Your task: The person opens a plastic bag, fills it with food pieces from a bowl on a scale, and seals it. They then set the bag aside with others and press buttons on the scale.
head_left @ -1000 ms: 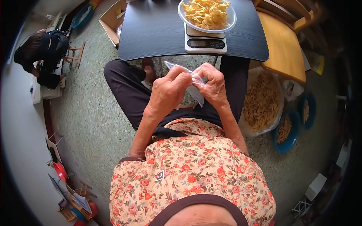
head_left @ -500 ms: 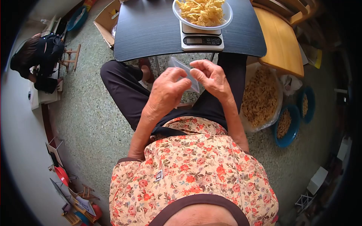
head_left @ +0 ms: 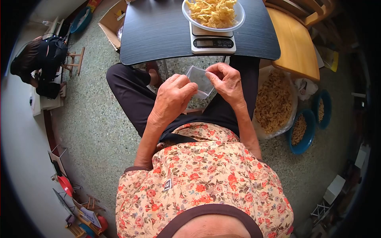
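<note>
Between my two hands, above my lap, a clear plastic bag (head_left: 201, 82) is stretched with its mouth spread apart. My left hand (head_left: 174, 95) is closed on the bag's left side, the fingertips partly hidden behind the knuckles. Thumb and forefinger of my right hand (head_left: 227, 82) pinch the right edge. Beyond the hands, a digital kitchen scale (head_left: 213, 43) stands at the near edge of the dark table (head_left: 158, 33). A white plastic bowl (head_left: 241, 18) sits on it, heaped with pale yellow dried strips (head_left: 216, 12).
On my right, a wooden chair (head_left: 295, 47) adjoins the table. Below it stand a large plastic-lined container of brownish dried pieces (head_left: 274, 103) and two blue basins (head_left: 310, 137). A cardboard box (head_left: 109, 25) is left of the table. Another person (head_left: 39, 59) is at far left.
The bag's mouth has been drawn wider between my hands. My right hand has turned slightly, and its thumb and forefinger now pinch the bag's edge. The bowl and scale have not moved.
</note>
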`<act>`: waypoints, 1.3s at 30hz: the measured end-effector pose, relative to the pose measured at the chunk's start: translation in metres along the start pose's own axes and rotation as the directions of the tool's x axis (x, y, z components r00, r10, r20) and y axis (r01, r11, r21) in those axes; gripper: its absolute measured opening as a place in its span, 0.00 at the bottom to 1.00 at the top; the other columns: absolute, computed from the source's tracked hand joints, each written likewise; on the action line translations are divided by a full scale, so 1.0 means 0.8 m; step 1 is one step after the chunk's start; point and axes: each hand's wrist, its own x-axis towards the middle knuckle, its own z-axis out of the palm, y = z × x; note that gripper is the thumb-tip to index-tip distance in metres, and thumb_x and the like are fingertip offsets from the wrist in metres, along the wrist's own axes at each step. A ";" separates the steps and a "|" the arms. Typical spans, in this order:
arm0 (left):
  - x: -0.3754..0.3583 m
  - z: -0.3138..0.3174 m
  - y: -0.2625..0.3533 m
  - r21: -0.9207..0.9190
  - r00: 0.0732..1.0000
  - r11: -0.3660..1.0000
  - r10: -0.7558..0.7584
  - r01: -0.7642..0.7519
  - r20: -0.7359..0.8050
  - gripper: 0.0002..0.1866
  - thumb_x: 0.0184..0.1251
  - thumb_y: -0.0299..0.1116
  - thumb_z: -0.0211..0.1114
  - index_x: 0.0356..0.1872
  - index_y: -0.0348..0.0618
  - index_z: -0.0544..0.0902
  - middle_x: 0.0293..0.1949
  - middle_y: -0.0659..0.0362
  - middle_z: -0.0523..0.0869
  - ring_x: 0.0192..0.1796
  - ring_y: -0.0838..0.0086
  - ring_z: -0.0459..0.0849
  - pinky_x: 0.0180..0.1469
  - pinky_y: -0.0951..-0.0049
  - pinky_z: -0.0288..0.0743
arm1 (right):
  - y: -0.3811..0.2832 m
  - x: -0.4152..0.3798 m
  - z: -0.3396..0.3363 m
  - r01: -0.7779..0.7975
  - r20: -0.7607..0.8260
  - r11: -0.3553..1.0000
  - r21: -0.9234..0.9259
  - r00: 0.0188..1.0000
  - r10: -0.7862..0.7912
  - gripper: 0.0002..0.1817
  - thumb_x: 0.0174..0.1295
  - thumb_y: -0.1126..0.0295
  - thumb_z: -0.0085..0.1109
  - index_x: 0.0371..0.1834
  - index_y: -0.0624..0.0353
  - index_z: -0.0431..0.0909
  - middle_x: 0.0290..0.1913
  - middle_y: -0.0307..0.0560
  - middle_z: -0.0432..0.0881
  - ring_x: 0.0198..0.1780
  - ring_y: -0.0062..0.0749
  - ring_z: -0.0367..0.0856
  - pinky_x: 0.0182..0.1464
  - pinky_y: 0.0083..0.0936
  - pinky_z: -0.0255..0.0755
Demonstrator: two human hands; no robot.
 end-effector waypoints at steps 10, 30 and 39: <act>-0.002 -0.005 -0.003 -0.034 0.997 0.999 -0.035 0.033 -0.070 0.10 0.56 0.18 0.72 0.38 0.41 0.86 0.32 0.56 0.82 0.37 0.60 0.83 0.38 0.63 0.77 | -0.031 -0.002 -0.012 0.130 -0.140 0.988 -0.086 0.980 -0.141 0.10 0.59 0.75 0.75 0.44 0.60 0.87 0.45 0.46 0.88 0.29 0.21 0.83 0.33 0.20 0.78; -0.004 -0.022 -0.030 -0.228 1.000 0.973 -0.028 0.025 -0.012 0.07 0.60 0.20 0.74 0.39 0.37 0.87 0.39 0.53 0.86 0.42 0.61 0.86 0.43 0.66 0.81 | 0.001 -0.011 -0.012 0.517 0.282 0.842 -0.156 0.840 -0.464 0.13 0.55 0.62 0.78 0.38 0.57 0.88 0.32 0.44 0.88 0.36 0.38 0.87 0.42 0.33 0.81; -0.001 -0.026 -0.027 -0.188 0.999 0.982 -0.039 0.036 -0.013 0.08 0.58 0.21 0.75 0.38 0.37 0.87 0.37 0.53 0.86 0.40 0.62 0.85 0.41 0.66 0.80 | -0.010 -0.014 -0.005 0.502 0.185 0.848 -0.171 0.862 -0.473 0.08 0.61 0.68 0.75 0.36 0.60 0.88 0.32 0.45 0.89 0.33 0.40 0.87 0.39 0.32 0.81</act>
